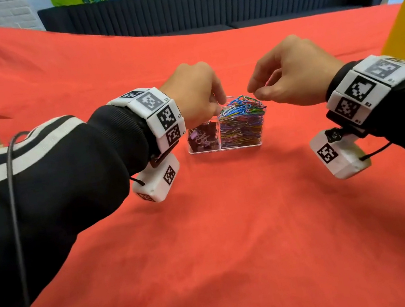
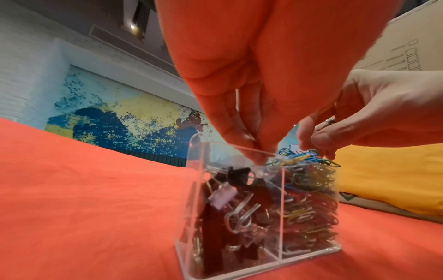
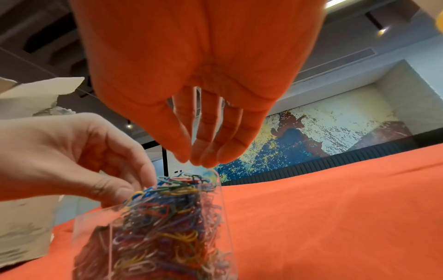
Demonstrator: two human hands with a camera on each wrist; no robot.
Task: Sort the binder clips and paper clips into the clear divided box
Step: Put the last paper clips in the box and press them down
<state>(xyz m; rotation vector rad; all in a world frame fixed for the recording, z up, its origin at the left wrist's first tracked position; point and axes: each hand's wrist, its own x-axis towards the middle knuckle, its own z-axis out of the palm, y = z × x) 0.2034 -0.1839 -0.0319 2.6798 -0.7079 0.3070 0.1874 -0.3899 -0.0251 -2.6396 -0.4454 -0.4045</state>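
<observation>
The clear divided box [image 1: 225,147] stands on the red-covered table [image 1: 235,228]. Its left compartment holds binder clips [image 1: 202,137]; its right compartment is heaped above the rim with coloured paper clips [image 1: 241,120]. The left hand [image 1: 194,93] touches the box's top edge with its fingertips. The right hand [image 1: 290,74] hovers over the heap, fingers bunched downward; whether they pinch a clip cannot be determined.
</observation>
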